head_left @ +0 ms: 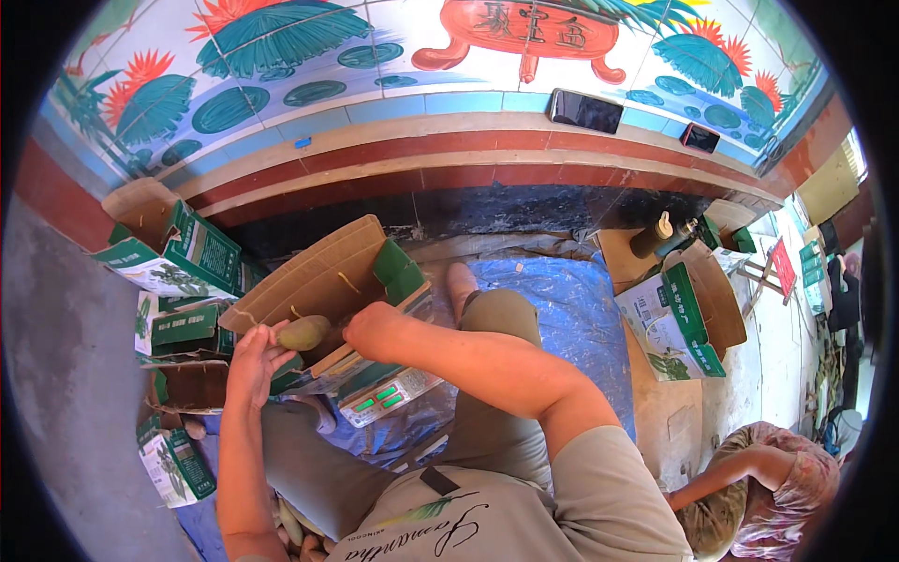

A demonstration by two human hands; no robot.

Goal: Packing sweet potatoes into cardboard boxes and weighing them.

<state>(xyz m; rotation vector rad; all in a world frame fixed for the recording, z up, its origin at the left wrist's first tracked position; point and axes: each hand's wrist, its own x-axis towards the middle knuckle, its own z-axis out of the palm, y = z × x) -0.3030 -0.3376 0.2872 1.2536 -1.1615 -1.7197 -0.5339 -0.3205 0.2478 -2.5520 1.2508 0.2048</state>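
Note:
My left hand (253, 361) grips the near-left end of a plump yellowish-green radish (304, 332) with its fingers. The radish is over the opening of a cardboard box (318, 253), whose tall brown flap stands up behind it. My right hand (373, 332) reaches over the box's right side, curled like a fist. Its fingertips are mostly hidden, so I cannot make out what is in them. The box rests on or against a digital scale (389, 397) with lit green displays, between my legs.
Several green-and-white boxes (183, 244) stand at the left, another box (670, 323) at the right. Blue sheeting (571, 318) covers the floor. Pale roots (292, 525) lie beside my left leg. Two phones (586, 110) lean on the wall ledge. Another person (763, 478) sits at lower right.

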